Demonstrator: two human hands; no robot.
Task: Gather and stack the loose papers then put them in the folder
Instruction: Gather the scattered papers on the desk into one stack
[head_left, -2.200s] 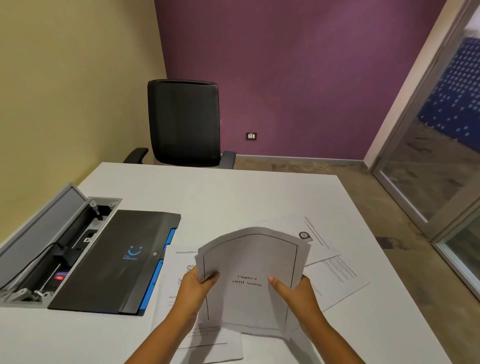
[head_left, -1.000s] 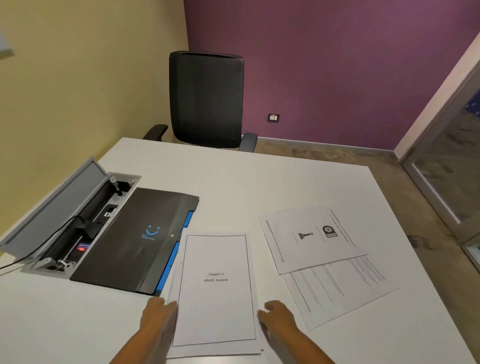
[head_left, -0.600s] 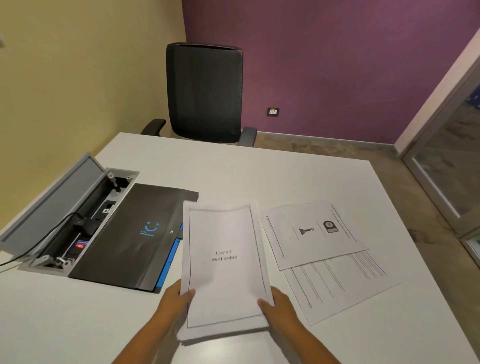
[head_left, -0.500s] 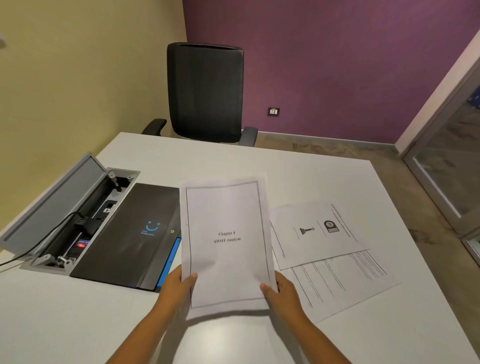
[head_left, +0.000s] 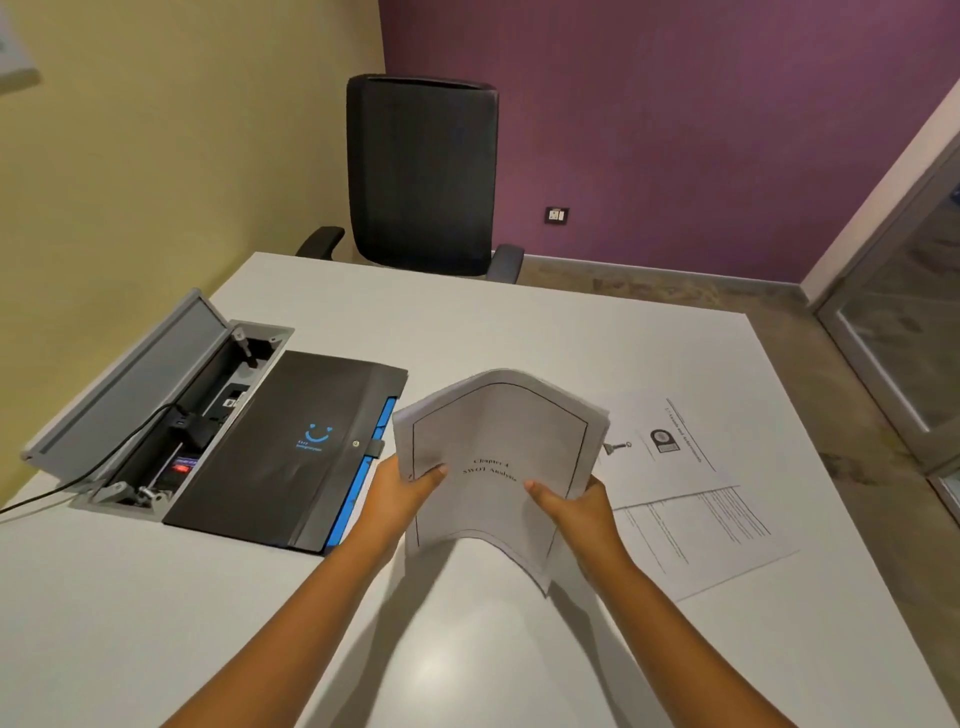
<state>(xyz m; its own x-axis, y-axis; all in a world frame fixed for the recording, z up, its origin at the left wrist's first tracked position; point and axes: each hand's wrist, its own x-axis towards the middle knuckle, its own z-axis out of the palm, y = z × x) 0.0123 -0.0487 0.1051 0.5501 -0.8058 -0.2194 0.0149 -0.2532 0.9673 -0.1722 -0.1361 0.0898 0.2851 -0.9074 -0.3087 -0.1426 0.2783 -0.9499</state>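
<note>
Above the smooth white desk (head_left: 467, 332), the left hand (head_left: 395, 493) and right hand (head_left: 582, 512) each grip a side of the paper stack (head_left: 498, 457), bowing it upward. The matte black folder (head_left: 291, 447) lies flat left of the stack; two loose sheets (head_left: 691, 499) lie right of it.

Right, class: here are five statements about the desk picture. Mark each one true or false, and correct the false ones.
1. Both hands, left and right, hold the paper stack. True.
2. The stack lies flat on the table. False: it is lifted and bowed.
3. The black folder lies left of the stack. True.
4. All papers are gathered. False: two loose sheets lie to the right.
5. The office chair is red. False: it is black.
</note>
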